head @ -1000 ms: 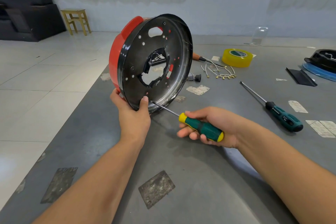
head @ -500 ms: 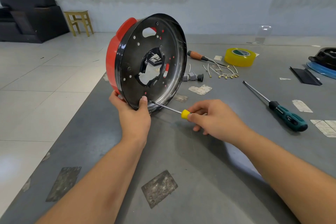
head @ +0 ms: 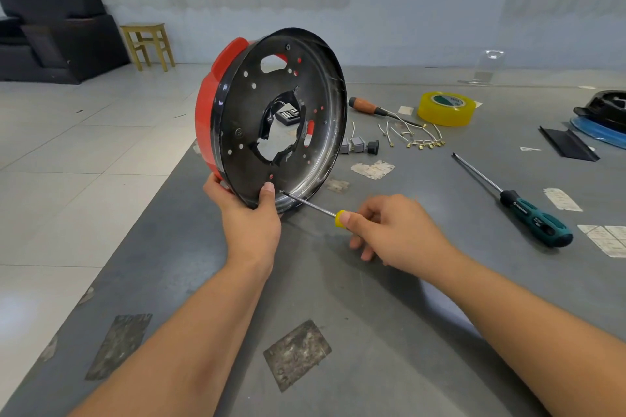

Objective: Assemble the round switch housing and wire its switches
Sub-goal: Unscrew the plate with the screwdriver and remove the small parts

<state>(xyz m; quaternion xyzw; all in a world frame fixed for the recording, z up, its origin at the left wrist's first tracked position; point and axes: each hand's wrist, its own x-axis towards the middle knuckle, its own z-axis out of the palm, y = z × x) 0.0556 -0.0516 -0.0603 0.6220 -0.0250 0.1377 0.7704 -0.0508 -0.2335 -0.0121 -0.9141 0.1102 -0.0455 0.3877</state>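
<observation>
The round switch housing [head: 288,152], a black metal disc backed by a red shell, stands on edge on the grey table [head: 372,315]. My left hand [head: 247,217] grips its lower rim, thumb on the black face. My right hand [head: 396,234] holds a yellow-and-green screwdriver [head: 311,205] by the handle, mostly hidden under my fingers. Its tip touches the disc near the bottom edge, right beside my thumb. Small grey and black switches [head: 359,145] and short wires with brass terminals [head: 416,139] lie behind the housing.
A second green screwdriver [head: 528,217] lies to the right. A wooden-handled tool [head: 369,107], a yellow tape roll [head: 445,108], a black strip [head: 569,145] and a black-and-blue part [head: 603,118] sit farther back. The table's left edge runs past the housing.
My right hand rolled over the screwdriver handle, covering the green grip that showed before. The housing stays upright in my left hand, turned slightly.
</observation>
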